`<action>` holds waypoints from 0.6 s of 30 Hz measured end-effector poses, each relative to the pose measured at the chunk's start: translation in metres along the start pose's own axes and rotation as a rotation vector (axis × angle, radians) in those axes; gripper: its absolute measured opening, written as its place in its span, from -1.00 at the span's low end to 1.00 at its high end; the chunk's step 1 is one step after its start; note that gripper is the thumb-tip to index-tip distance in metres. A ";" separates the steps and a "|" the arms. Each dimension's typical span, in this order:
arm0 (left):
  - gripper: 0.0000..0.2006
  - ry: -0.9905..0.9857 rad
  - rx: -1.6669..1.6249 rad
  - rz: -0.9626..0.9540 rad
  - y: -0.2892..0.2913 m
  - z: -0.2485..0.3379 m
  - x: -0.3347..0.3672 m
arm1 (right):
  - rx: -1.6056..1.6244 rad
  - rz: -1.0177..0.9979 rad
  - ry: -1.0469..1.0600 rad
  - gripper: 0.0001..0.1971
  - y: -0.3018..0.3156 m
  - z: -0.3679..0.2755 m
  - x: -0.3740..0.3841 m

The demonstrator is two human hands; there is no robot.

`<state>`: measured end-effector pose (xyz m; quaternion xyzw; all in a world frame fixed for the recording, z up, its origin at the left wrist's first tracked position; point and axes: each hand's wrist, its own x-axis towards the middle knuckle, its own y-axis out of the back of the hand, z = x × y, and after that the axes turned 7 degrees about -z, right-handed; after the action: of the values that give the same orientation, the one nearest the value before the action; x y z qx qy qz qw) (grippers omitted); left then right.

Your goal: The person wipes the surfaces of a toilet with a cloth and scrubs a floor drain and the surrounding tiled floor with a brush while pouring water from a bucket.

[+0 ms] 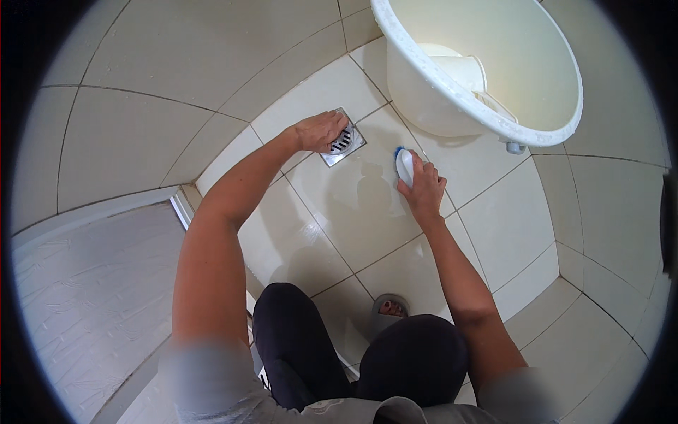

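Note:
My left hand [321, 132] reaches to a square metal floor drain [335, 160]. Its fingers are bent over the left and upper edge of the round slotted drain grate [343, 141] and grip it; the fingertips are partly hidden. My right hand [426, 192] is closed round a white scrub brush [405, 167] with blue bristles, held to the right of the drain, just over or against the tiles. How firmly the bristles touch the floor, I cannot tell.
A big white tub [452, 88] with wet drops on its rim stands at the far right, a white dipper [462, 73] inside it. Tiled walls surround the wet tiled floor [367, 212]. A pale panel [92, 297] lies left; my slippered foot [390, 309] is near.

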<state>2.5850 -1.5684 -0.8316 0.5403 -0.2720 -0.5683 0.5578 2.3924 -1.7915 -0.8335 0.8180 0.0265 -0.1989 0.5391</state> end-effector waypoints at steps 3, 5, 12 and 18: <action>-0.71 -0.158 0.056 0.066 -0.002 0.004 0.001 | 0.006 0.011 -0.008 -0.27 0.000 0.000 0.000; -0.74 -0.218 0.095 0.081 -0.002 0.006 0.010 | 0.005 0.041 -0.009 -0.28 -0.001 0.003 0.001; -0.74 -0.069 0.166 -0.050 -0.004 0.001 0.016 | 0.019 -0.015 -0.004 -0.28 0.003 -0.005 0.001; -0.73 -0.011 0.085 -0.058 -0.002 0.004 0.018 | -0.003 0.026 -0.017 -0.28 0.000 -0.005 0.001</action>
<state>2.5846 -1.5854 -0.8381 0.5679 -0.2835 -0.5750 0.5161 2.3953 -1.7873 -0.8319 0.8157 0.0118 -0.1986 0.5432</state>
